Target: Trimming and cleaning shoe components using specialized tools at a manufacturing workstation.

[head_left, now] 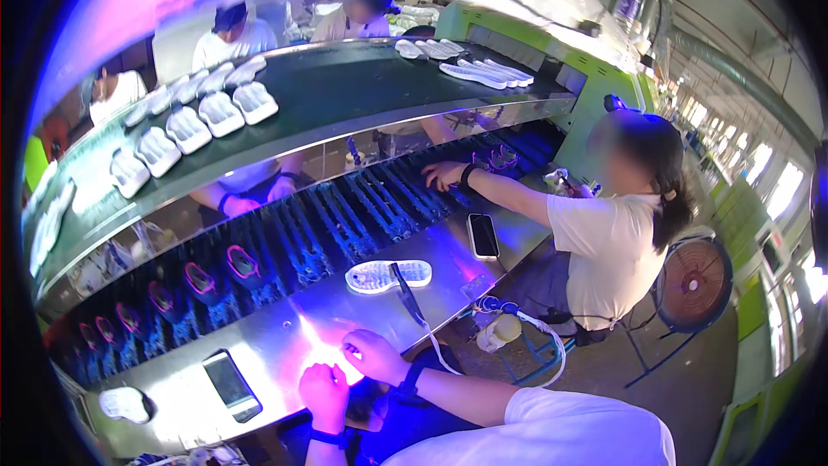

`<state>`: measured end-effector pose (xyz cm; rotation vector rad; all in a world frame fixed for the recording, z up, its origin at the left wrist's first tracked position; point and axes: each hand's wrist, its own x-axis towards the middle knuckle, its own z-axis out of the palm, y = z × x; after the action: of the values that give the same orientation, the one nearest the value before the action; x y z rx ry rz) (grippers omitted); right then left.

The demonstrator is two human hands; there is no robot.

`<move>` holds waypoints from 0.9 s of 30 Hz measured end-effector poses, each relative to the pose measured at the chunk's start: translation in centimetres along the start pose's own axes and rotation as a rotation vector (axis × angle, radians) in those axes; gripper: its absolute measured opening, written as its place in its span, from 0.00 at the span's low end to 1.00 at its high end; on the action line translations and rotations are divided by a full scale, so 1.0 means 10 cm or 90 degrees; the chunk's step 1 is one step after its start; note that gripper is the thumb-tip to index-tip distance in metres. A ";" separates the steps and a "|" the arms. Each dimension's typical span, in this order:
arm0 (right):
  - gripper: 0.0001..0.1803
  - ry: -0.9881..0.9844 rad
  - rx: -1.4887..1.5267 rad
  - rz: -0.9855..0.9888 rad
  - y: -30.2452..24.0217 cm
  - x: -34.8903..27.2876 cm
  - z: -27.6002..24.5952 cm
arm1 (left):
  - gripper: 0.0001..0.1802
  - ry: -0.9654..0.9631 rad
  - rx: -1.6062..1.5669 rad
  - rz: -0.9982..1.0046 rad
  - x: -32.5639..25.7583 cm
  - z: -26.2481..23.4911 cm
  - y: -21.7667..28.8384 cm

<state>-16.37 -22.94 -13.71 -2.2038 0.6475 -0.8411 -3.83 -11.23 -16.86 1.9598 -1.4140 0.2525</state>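
My right hand (373, 355) rests on the edge of the shiny metal worktable (285, 345), fingers curled, pinching something small I cannot make out. My left hand (324, 394) sits just below it at the table edge, fingers folded, nothing visible in it. A pale shoe sole (379, 276) lies on the table beyond my hands. A dark brush-like tool (407, 293) lies across its right end. A white cable (448, 362) runs past my right wrist.
A smartphone (231, 385) lies left of my hands, another phone (483, 236) to the right. A lower conveyor (285, 250) carries pink-lit soles; an upper belt (328, 95) carries white soles. A seated co-worker (604, 233) reaches onto the conveyor. A fan (693, 283) stands behind.
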 end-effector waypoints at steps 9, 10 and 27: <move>0.11 -0.076 -0.315 -0.149 0.00 -0.02 0.03 | 0.14 -0.012 -0.068 -0.107 0.13 0.06 0.09; 0.11 -0.077 -0.385 -0.218 0.00 0.00 0.03 | 0.13 0.006 -0.028 -0.125 0.16 0.07 0.12; 0.19 0.011 -0.077 -0.047 0.08 -0.07 -0.08 | 0.11 -0.099 -0.212 -0.197 0.48 0.05 0.48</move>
<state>-17.59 -23.31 -14.08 -2.3435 0.6438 -0.8807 -6.39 -15.91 -12.67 1.9116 -1.1366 -0.2660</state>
